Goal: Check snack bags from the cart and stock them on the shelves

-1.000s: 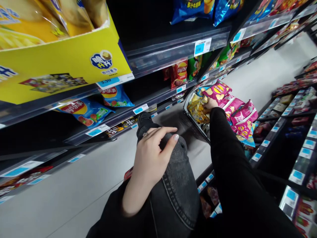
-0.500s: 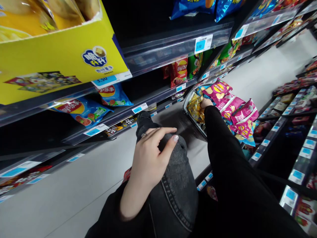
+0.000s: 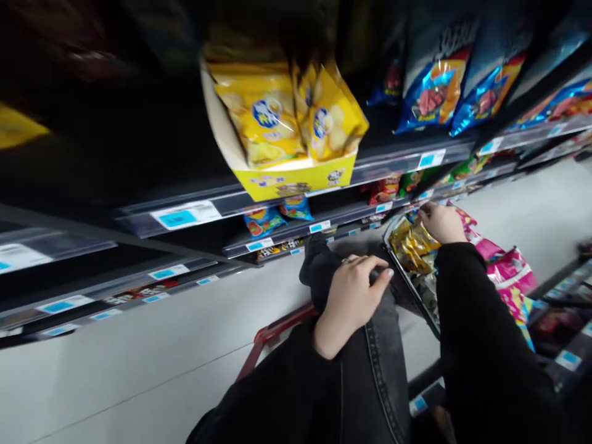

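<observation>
My left hand lies on my raised knee in dark grey jeans, fingers loosely bent over it, a ring on one finger, nothing in it. My right hand, in a black sleeve, reaches into a metal basket of snack bags. Its fingers are curled on the top edge of a gold snack bag. Pink crisp bags are piled to the right of that hand.
Dark shelves with blue price tags run along the left. A yellow display box of yellow crisp bags stands on one, blue bags beside it. A red frame sits by my leg. Grey floor lies below.
The view has swung up and left with blur, so the yellow box now sits mid-frame. My right hand has moved slightly further along the gold bags. The left hand stays on the knee.
</observation>
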Motion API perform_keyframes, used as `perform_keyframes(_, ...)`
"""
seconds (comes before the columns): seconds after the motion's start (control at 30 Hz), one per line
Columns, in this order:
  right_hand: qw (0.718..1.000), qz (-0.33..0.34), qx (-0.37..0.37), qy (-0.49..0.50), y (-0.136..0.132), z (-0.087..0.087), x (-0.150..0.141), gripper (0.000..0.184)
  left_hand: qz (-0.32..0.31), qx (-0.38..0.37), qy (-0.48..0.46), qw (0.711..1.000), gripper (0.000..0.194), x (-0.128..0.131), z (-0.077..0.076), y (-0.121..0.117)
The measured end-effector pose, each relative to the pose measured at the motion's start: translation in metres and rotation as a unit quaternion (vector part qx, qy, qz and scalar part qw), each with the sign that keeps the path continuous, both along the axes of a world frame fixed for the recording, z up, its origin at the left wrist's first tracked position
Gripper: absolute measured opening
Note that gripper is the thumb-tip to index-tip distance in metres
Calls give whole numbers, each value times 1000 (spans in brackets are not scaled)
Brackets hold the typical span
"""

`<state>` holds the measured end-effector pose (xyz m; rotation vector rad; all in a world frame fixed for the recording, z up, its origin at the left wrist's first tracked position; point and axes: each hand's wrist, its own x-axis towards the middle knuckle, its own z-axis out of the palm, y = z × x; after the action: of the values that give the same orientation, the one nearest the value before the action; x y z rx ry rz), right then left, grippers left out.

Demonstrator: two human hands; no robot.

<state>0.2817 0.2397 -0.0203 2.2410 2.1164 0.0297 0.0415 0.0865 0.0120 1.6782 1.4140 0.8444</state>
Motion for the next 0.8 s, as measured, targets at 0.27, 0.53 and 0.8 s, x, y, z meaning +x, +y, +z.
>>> perform_keyframes(0.27,893,289,266,218,-8,144,-178,24,6,10,-19,1000,22,-7,-3,-5)
perform_keyframes(0.53,935,210,236,163,57,136,-213,50,-3,30,-15,999,22,-18,-6,-5)
perform_keyframes(0.8,888,159,282,328,-1,165,-212,42,101,69,-241,963,39,-18,-12,-5)
